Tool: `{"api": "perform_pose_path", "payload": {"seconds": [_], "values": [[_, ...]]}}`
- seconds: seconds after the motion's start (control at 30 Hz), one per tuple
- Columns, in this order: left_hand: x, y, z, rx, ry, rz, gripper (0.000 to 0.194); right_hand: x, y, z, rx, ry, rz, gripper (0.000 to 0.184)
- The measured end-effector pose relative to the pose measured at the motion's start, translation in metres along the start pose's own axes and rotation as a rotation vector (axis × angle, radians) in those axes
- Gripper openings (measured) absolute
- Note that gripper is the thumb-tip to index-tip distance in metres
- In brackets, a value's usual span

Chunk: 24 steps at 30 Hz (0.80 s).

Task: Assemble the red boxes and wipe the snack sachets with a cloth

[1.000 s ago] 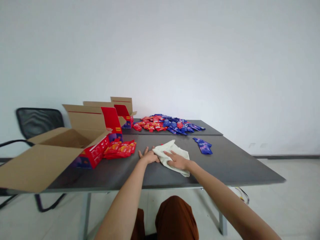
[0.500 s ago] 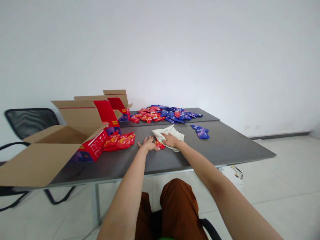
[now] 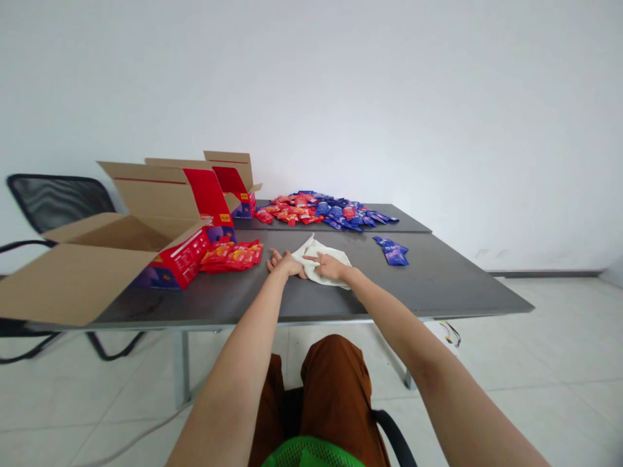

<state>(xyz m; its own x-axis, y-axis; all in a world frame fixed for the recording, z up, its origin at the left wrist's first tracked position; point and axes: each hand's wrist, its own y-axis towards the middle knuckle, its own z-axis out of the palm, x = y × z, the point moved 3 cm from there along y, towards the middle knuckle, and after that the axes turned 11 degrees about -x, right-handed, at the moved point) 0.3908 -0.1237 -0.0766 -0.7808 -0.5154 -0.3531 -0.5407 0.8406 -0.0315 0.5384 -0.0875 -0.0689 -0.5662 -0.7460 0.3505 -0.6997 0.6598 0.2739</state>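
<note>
On the counter's near part, under the right hand: white cloth, apt to bunch from uneven pressure. Atop, 1 finger extended, others bent; at the cloth's left edge, left hand with fingers spread. Grip: cannot tell. Leftward, red sachets, liable to scatter if nudged. Beyond, mixed sachet pile, prone to slide if jolted.

Bare table is running right of your R hand, w/ blue packets lying partway across. Red packets & an open box are blocking your L hand leftward; a packet pile is obstructing the far middle.
</note>
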Motion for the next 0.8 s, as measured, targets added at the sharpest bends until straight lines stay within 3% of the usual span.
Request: {"api": "perform_pose_path", "payload": {"seconds": [0.2, 0.4, 0.53, 0.7, 0.8], "values": [[0.003, -0.001, -0.003, 0.035, -0.005, 0.074, 0.133, -0.003, 0.015, 0.005, 0.02, -0.149, 0.035, 0.06], [0.002, 0.004, -0.003, 0.031, 0.026, -0.078, 0.149, -0.017, 0.025, 0.01, 0.016, -0.246, 0.103, 0.062], [0.0, 0.002, -0.003, 0.029, -0.001, -0.037, 0.148, -0.015, 0.017, 0.008, 0.038, -0.216, 0.032, 0.065], [0.002, -0.006, -0.008, 0.035, -0.018, 0.007, 0.141, 0.007, -0.004, 0.004, 0.115, -0.188, -0.139, 0.068], [0.002, -0.009, -0.012, 0.041, -0.031, 0.04, 0.141, 0.015, -0.012, 0.002, 0.118, -0.189, -0.16, 0.065]]}}
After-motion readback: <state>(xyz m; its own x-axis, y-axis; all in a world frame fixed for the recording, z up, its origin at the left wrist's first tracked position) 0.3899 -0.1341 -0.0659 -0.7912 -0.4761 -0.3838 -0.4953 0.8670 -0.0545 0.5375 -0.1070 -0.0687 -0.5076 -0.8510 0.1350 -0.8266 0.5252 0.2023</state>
